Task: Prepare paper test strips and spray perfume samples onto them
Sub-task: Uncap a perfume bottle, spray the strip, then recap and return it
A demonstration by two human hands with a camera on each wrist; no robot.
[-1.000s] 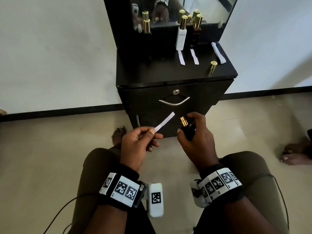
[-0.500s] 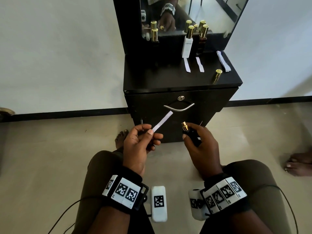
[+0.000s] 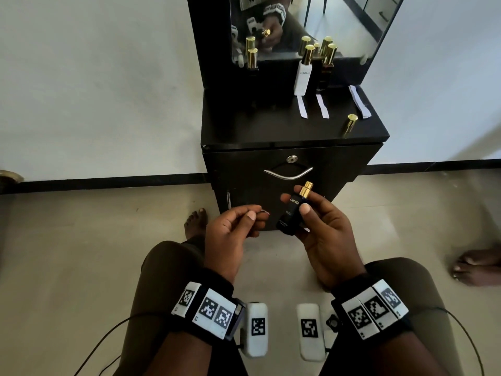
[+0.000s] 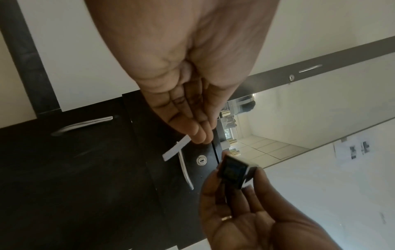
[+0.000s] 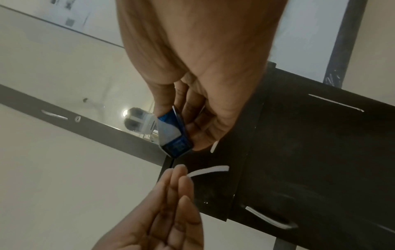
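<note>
Black wristbands with checkered tags

- Left hand is raised above the lap, thumb and fingertips pinched together on a paper strip.
- Right hand, palm turned up, wraps a dark perfume bottle, thumb on its front.

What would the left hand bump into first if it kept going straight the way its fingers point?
Most likely the black cabinet front. The left hand, pinching a paper strip, points at the drawer near the metal handle and lock; depth is hard to judge.
</note>
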